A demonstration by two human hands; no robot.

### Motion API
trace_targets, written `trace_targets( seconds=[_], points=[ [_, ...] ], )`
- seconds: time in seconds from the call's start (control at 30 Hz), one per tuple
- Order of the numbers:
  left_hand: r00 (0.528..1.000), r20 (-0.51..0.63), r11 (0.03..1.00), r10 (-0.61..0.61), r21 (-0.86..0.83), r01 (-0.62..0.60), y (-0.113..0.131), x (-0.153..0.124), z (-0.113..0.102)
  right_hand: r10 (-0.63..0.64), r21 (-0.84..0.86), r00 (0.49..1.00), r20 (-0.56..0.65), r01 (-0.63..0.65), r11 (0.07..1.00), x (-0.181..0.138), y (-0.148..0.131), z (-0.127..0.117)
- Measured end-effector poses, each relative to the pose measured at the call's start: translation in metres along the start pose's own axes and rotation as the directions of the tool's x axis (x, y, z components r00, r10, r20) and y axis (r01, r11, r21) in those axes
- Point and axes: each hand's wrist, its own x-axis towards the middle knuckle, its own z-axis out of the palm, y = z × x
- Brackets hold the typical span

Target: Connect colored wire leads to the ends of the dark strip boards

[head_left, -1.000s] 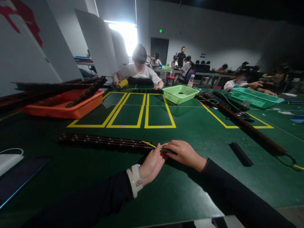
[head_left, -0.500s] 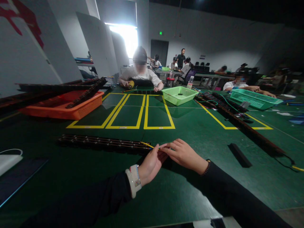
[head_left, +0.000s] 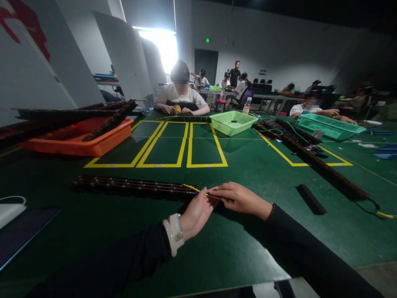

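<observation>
A long dark strip assembly [head_left: 133, 186] with thin bright lines along it lies on the green table, left of my hands. Yellow and dark wires [head_left: 191, 188] come off its right end and pass into my hands. My left hand [head_left: 198, 213], with a white watch at the wrist, is closed around the wires, thumb on top. Just to its right, my right hand [head_left: 240, 198] pinches the same wires between thumb and fingers. A short length of wire sticks out under the right fingers. The wire ends are too small to make out.
An orange basket [head_left: 114, 138] holding dark strips stands at the left. Light green [head_left: 232, 128] and teal [head_left: 331, 128] baskets stand farther back. A short black bar [head_left: 311, 199] and a long dark strip [head_left: 335, 176] lie at right. A person [head_left: 181, 93] sits opposite.
My right fingers have shifted slightly along the wires, and more of the wires now shows beneath them. The person opposite has drawn their hands closer together. The view has turned a little.
</observation>
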Motion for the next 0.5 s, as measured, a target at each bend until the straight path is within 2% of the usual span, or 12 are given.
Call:
trace_targets(
  seconds=[0.13, 0.27, 0.4, 0.5],
  points=[
    [0.999, 0.039, 0.999, 0.024, -0.039, -0.023, -0.001, 0.001, 0.000, -0.039, -0.182, 0.996, 0.075, 0.053, 0.982, 0.002, -0.006, -0.009],
    [1.000, 0.007, 0.999, 0.022, -0.041, -0.022, -0.002, 0.003, -0.003, -0.131, -0.337, 0.988, 0.082, 0.152, 0.929, 0.002, -0.011, -0.015],
    [0.999, 0.016, 0.999, -0.041, -0.009, 0.041, -0.002, 0.003, -0.005, -0.296, -0.419, 0.949, 0.108, 0.314, 0.852, 0.001, -0.011, -0.012],
    [0.999, 0.008, 0.999, -0.051, 0.000, 0.051, -0.002, 0.003, -0.004, -0.334, -0.448, 0.932, 0.139, 0.360, 0.819, 0.002, -0.011, -0.009]
  ],
)
